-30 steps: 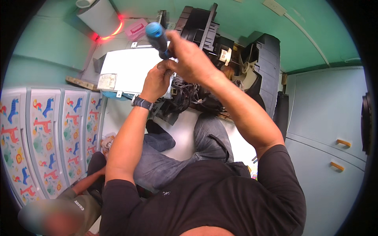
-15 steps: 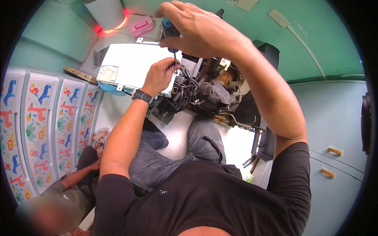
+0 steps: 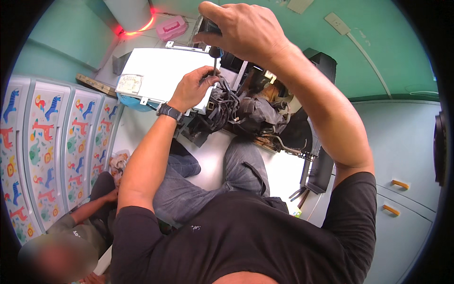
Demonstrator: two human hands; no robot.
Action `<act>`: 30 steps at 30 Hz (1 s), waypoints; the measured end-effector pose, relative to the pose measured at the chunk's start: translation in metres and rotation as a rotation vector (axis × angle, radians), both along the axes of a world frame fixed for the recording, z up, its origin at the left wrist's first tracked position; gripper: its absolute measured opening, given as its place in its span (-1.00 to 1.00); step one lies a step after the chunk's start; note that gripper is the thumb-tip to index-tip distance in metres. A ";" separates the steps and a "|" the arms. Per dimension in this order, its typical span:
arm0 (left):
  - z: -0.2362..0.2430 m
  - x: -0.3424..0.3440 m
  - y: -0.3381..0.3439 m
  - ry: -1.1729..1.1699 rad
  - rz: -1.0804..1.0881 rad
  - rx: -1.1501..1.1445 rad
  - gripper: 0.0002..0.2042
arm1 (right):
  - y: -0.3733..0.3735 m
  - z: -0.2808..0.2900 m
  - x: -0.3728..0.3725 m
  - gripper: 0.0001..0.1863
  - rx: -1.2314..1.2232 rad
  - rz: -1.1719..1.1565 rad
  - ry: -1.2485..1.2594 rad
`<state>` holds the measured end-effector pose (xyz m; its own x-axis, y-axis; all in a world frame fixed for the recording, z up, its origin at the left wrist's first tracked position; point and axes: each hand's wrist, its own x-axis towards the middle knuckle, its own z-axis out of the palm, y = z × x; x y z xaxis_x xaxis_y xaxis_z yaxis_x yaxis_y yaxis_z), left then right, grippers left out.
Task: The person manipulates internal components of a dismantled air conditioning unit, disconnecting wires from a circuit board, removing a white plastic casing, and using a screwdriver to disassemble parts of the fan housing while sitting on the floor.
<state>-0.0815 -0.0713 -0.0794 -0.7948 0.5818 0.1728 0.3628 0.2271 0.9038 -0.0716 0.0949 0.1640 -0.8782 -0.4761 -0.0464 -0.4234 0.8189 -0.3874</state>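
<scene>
My right hand (image 3: 253, 31) is curled round the dark and blue handle of a screwdriver (image 3: 215, 53), which stands nearly upright. Lower down, my left hand (image 3: 193, 89) pinches the screwdriver's shaft near its tip, resting at the right edge of a white metal panel (image 3: 165, 71). The tip and whatever it touches are hidden by my left fingers. Just right of that hand lies a tangle of black cables (image 3: 222, 106), beside an opened machine with a dark, wrapped-looking part (image 3: 257, 113) and rusty brown areas.
A pink plastic case (image 3: 171, 28) and a white cylinder (image 3: 132, 14) with a red glow at its base are at the back left. Drawers with animal pictures (image 3: 45, 137) line the left, where another person's arm (image 3: 94, 210) shows. Pale blue cabinets (image 3: 402, 156) stand at right.
The right hand has turned and closed round the screwdriver handle, shifting slightly right. The left hand stays at the shaft. The view has moved a little.
</scene>
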 end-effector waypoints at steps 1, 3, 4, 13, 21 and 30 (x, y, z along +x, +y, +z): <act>0.001 0.000 0.000 0.009 0.012 -0.038 -0.83 | -0.002 0.006 0.000 -0.70 0.120 -0.090 -0.125; 0.001 -0.003 0.001 0.043 0.007 -0.051 -0.84 | 0.003 -0.015 0.003 -0.69 0.104 -0.109 -0.007; -0.001 -0.004 0.003 0.075 0.000 -0.064 -0.85 | 0.007 -0.027 0.007 -0.68 -0.042 -0.051 0.226; -0.008 -0.007 0.004 0.028 -0.029 -0.038 -0.83 | 0.020 -0.044 -0.017 -0.60 -0.067 -0.068 0.246; 0.022 -0.003 -0.025 0.217 -0.205 -0.402 -0.24 | 0.013 -0.054 -0.002 -0.60 -0.094 -0.230 0.325; 0.004 0.037 -0.070 0.463 -0.128 -0.786 0.09 | 0.022 -0.059 -0.003 -0.56 -0.200 -0.172 0.261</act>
<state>-0.0450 -0.1409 -0.0755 -0.6662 0.7453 -0.0248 0.7145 0.6475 0.2651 -0.0749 0.1166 0.1055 -0.9160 -0.2977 0.2688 -0.3921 0.8057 -0.4439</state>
